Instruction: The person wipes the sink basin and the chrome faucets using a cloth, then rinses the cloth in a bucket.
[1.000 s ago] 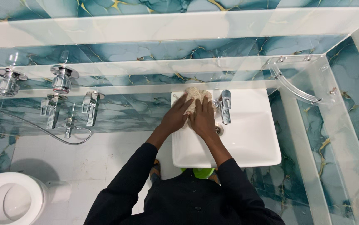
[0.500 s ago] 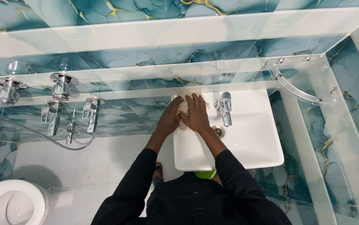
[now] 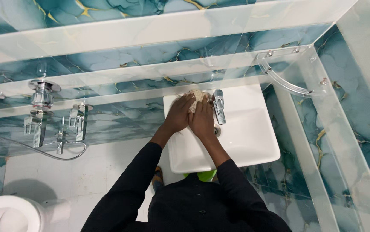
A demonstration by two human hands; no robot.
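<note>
A beige scrubbing cloth [image 3: 196, 96] lies on the back rim of the white wash basin [image 3: 253, 141], just left of the chrome tap [image 3: 218, 106]. My left hand [image 3: 178, 114] and my right hand [image 3: 202, 117] sit side by side on the cloth, fingers pressed down over it, so that only its far edge shows between the fingertips. Both of my arms are in black sleeves.
Chrome shower valves and a mixer [image 3: 43, 109] with a hose [image 3: 30, 148] are fixed to the blue marbled wall at left. A white toilet [image 3: 9, 215] sits at the bottom left. A clear glass corner shelf [image 3: 284, 81] hangs right of the basin.
Both hands and the cloth have shifted along the basin's back rim toward the tap. The camera view has drifted, so the whole scene sits further left.
</note>
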